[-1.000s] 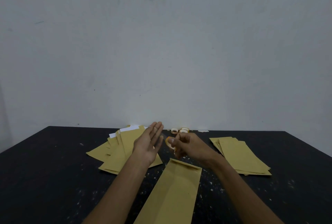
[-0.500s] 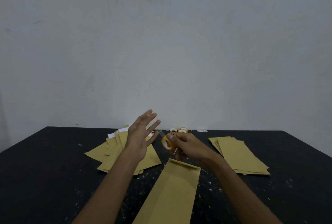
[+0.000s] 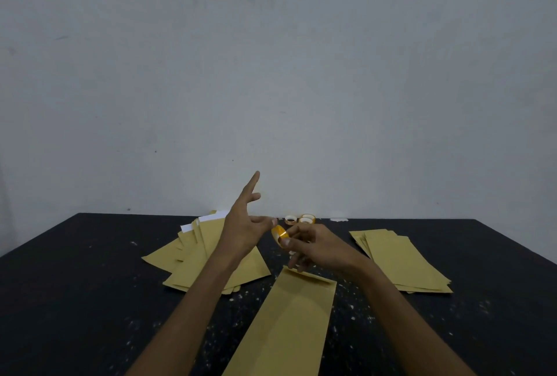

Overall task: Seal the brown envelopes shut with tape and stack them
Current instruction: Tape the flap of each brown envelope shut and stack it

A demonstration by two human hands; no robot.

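A long brown envelope (image 3: pixel 289 324) lies lengthwise in front of me on the black table (image 3: pixel 75 285), its flap end away from me. Just above that far end, my right hand (image 3: pixel 319 250) grips a small orange tape roll (image 3: pixel 278 234). My left hand (image 3: pixel 244 224) is raised beside the roll with the index finger pointing up. Its thumb and one fingertip meet at the roll's left edge and seem to pinch the tape end. A loose fan of brown envelopes (image 3: pixel 208 255) lies left, behind my left forearm. A neater stack of envelopes (image 3: pixel 401 261) lies right.
Two spare tape rolls (image 3: pixel 291 220) (image 3: pixel 307 219) stand at the table's far edge by the grey wall. White paper (image 3: pixel 211 218) pokes out of the left pile's far end. Pale specks dot the tabletop.
My left hand lifted off the left pile, drew a short strip from the roll, then rose higher with its thumb back near the roll. My right hand kept hold of the roll.
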